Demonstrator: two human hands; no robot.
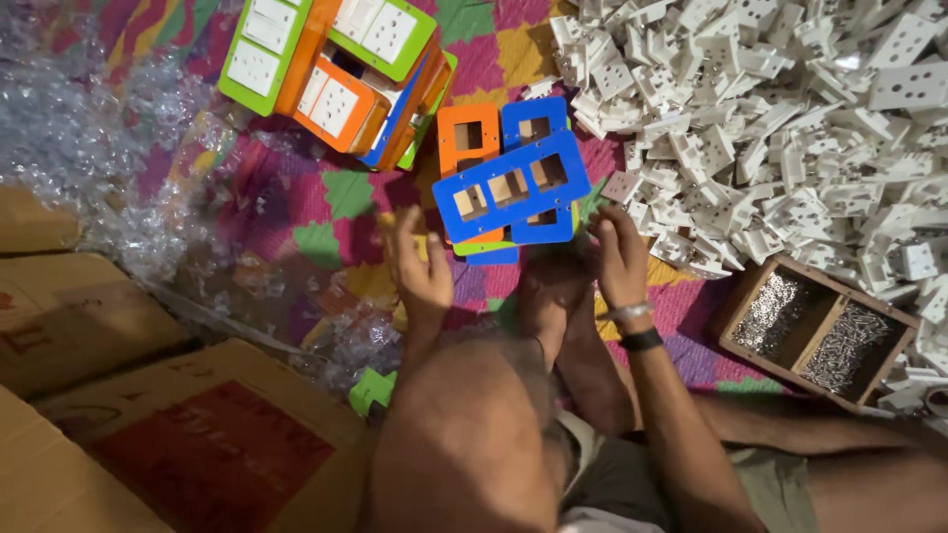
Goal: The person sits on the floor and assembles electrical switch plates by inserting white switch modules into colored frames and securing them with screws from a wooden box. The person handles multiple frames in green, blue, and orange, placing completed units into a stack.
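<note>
A blue plastic plate with three square cut-outs [511,186] lies on top of a small stack of orange, blue and green plates [468,135] on the colourful mat. My left hand [422,268] is just left of the stack, fingers apart, holding nothing that I can make out. My right hand [619,259], with a bracelet and a dark band on its wrist, is at the stack's right end. Its fingertips are by the blue plate's edge and a green piece [593,205]; whether they grip anything is unclear. My bare legs fill the bottom middle.
A big heap of white plastic socket parts [790,118] covers the upper right. A two-compartment wooden box of screws [818,332] sits at the right. Assembled green and orange switch boards [331,69] lie at the top left. Crumpled clear wrap [109,148] and cardboard boxes [148,434] are at the left.
</note>
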